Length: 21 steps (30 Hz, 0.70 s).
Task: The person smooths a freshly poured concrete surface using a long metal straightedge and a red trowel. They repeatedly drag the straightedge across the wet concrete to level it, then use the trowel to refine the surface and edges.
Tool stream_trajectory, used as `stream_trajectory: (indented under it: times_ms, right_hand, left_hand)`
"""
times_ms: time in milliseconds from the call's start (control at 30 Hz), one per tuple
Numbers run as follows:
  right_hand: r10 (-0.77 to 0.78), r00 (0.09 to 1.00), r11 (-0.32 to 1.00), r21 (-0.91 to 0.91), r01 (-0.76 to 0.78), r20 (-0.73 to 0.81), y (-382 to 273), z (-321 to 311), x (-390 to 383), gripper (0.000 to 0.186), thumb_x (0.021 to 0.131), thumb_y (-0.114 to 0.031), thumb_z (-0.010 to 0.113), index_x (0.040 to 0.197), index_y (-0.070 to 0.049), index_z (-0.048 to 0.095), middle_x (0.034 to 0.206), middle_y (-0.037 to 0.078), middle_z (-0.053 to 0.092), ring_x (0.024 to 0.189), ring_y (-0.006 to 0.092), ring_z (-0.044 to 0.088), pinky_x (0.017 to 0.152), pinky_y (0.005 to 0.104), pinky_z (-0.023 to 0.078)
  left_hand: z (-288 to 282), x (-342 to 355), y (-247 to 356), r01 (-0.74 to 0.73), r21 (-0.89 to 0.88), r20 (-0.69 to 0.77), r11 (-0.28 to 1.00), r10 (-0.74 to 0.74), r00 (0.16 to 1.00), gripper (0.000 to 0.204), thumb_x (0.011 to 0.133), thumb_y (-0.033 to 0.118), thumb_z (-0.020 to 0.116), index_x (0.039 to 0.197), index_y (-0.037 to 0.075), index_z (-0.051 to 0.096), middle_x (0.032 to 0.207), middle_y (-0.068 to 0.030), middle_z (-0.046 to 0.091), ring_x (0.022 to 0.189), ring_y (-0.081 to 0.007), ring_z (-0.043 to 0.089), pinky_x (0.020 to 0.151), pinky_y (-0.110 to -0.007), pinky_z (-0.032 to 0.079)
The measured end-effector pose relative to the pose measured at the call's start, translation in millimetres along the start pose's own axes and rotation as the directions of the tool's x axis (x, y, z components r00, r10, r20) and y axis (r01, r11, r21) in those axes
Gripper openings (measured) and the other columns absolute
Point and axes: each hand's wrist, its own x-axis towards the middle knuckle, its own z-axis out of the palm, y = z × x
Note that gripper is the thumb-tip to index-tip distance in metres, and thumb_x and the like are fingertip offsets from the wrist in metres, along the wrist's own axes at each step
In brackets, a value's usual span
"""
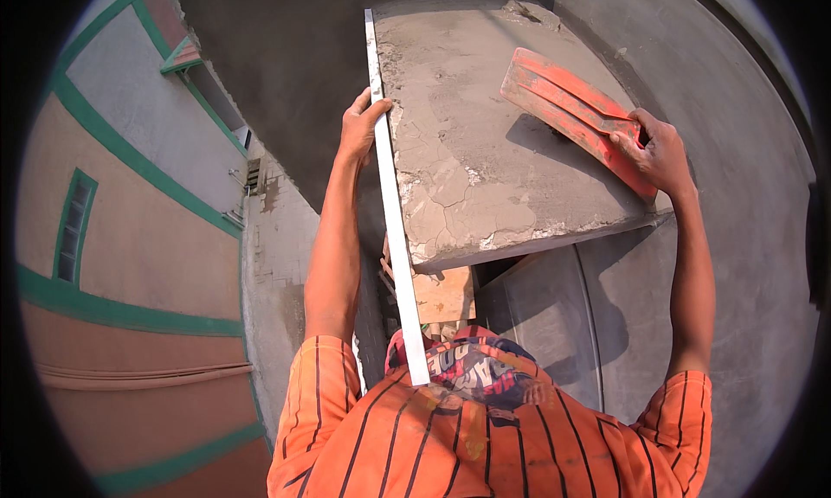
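Observation:
My left hand (pixel 362 128) grips a long white straightedge bar (pixel 394 199), thumb on its near face. The bar lies along the left edge of a mortar-covered concrete slab (pixel 450 134), and its near end reaches back to my chest. In my right hand (pixel 655 150) is an orange-red plastering float (pixel 576 109), smeared with grey mortar. My fingers wrap its handle. The float is tilted over the slab's right part and casts a shadow on it. Cracked, rough mortar shows along the slab's left and near edges, with smoother mortar toward the middle.
A grey plastered wall (pixel 736 195) rises along the right. Past the slab's left edge is a drop to ground level. A building (pixel 147 195) with green bands stands across a narrow lane. Below the slab's near edge sits a wooden board (pixel 445 294).

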Motion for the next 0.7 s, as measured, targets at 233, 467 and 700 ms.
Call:
stream_trajectory:
  times_ms: [233,467,700]
  right_hand:
    - [0.188,0.973,0.971,0.125,-0.204,0.131,23,-11,17,0.044,0.096,-0.043,0.058,0.102,0.0,0.067,0.09,0.022,0.068,0.081,0.0317,0.065,0.075,0.0406,0.049]
    - [0.258,0.9,0.964,-0.039,-0.261,0.351,6,-3,26,0.053,0.099,-0.045,0.051,0.092,0.006,0.064,0.089,0.028,0.066,0.082,0.0379,0.063,0.075,0.0452,0.047]
    - [-0.03,0.875,0.999,0.039,0.013,0.483,-82,48,78,0.057,0.098,-0.047,0.05,0.089,0.009,0.063,0.086,0.032,0.065,0.083,0.0441,0.064,0.076,0.0501,0.048]
  left_hand:
    - [6,1,4,-0.005,0.015,-0.066,1.0,0.006,0.998,0.062,0.09,0.017,0.065,0.144,-0.005,0.043,0.087,-0.0004,0.063,0.064,-0.0042,0.054,0.054,-0.021,0.043]
    - [3,-1,0,0.01,-0.007,-0.067,1.0,-0.011,0.998,0.06,0.091,0.018,0.064,0.143,-0.003,0.045,0.092,-0.001,0.064,0.07,-0.0046,0.056,0.061,-0.021,0.045]
    - [18,-6,4,-0.058,-0.028,-0.115,0.998,0.055,0.992,0.059,0.093,0.022,0.062,0.141,-0.007,0.045,0.106,-0.0049,0.064,0.084,-0.0083,0.058,0.074,-0.022,0.047]
